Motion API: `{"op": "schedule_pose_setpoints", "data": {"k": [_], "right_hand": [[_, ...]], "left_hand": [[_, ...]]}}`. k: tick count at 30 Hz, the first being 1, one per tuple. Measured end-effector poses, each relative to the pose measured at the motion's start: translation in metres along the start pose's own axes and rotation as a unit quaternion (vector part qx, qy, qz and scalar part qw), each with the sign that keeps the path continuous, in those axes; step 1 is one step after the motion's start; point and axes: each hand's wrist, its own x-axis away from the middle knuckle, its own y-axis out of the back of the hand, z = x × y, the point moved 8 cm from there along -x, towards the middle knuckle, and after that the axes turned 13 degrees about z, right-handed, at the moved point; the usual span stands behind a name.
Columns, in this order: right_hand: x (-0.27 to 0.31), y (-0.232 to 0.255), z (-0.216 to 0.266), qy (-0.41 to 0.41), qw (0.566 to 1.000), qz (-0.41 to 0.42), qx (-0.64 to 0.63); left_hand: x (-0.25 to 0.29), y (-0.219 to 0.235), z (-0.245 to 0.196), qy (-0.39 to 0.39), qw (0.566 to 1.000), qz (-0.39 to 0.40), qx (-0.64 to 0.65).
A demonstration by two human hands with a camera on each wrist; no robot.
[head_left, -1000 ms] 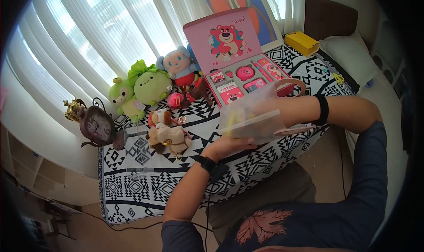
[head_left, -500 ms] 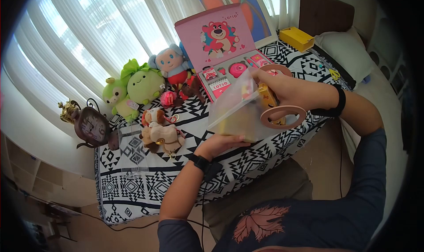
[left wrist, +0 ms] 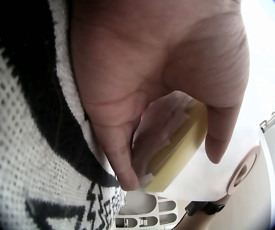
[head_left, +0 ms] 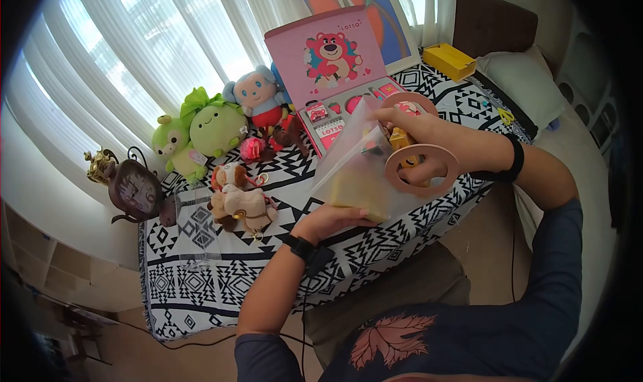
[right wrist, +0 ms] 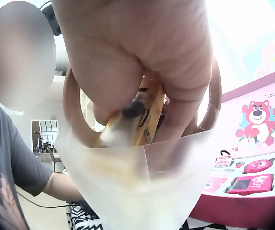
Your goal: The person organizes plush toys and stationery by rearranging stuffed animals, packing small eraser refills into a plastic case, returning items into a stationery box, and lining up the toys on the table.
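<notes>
A frosted translucent tote bag (head_left: 341,161) with pinkish-brown ring handles (head_left: 454,172) is held tilted above the patterned cloth. My left hand (head_left: 335,220) grips its bottom corner from below, thumb and fingers on either side. Through the bag wall there, a yellow block-like thing (left wrist: 180,158) shows. My right hand (head_left: 445,141) is at the bag's mouth between the handles. Its thumb and fingers pinch a small yellow box (right wrist: 153,108) with dark print, whose lower part sits inside the bag.
Beyond the bag stands an open pink Lotso gift box (head_left: 368,67). Plush toys (head_left: 218,127) line the curtain side, with a clock (head_left: 137,191) left of them. Nearer lie small plush keychains (head_left: 244,211) and clear packaging (head_left: 197,238). Far right are a yellow box (head_left: 447,60) and scissors (head_left: 506,116).
My right hand, earlier reaching down inside the bag, has drawn back up to its mouth with the small yellow box. The bag now tilts more, and my left hand still supports its bottom.
</notes>
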Motion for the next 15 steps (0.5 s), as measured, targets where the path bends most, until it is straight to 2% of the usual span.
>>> {"op": "schedule_pose_setpoints", "data": {"k": [1, 3, 4, 6, 12, 15], "right_hand": [[-0.001, 0.0, 0.002, 0.001, 1.0, 0.001, 0.0], [-0.002, -0.002, -0.002, -0.066, 0.997, 0.026, -0.03], [-0.002, -0.003, -0.002, -0.065, 0.997, 0.027, -0.031], [0.0, 0.001, 0.008, -0.013, 1.0, -0.013, 0.005], [-0.001, 0.001, 0.007, 0.015, 0.999, -0.021, 0.041], [0.0, 0.001, 0.008, -0.001, 0.999, -0.012, 0.034]], "left_hand": [[0.0, -0.002, -0.001, 0.001, 1.0, 0.006, -0.008], [0.0, -0.002, -0.002, 0.001, 1.0, 0.01, -0.016], [0.0, -0.002, -0.001, 0.003, 1.0, 0.014, -0.015], [0.0, -0.003, -0.001, 0.005, 1.0, 0.017, -0.014], [0.0, -0.005, -0.002, 0.011, 0.999, 0.018, -0.026], [0.0, -0.005, -0.001, 0.006, 0.999, 0.026, -0.024]]}}
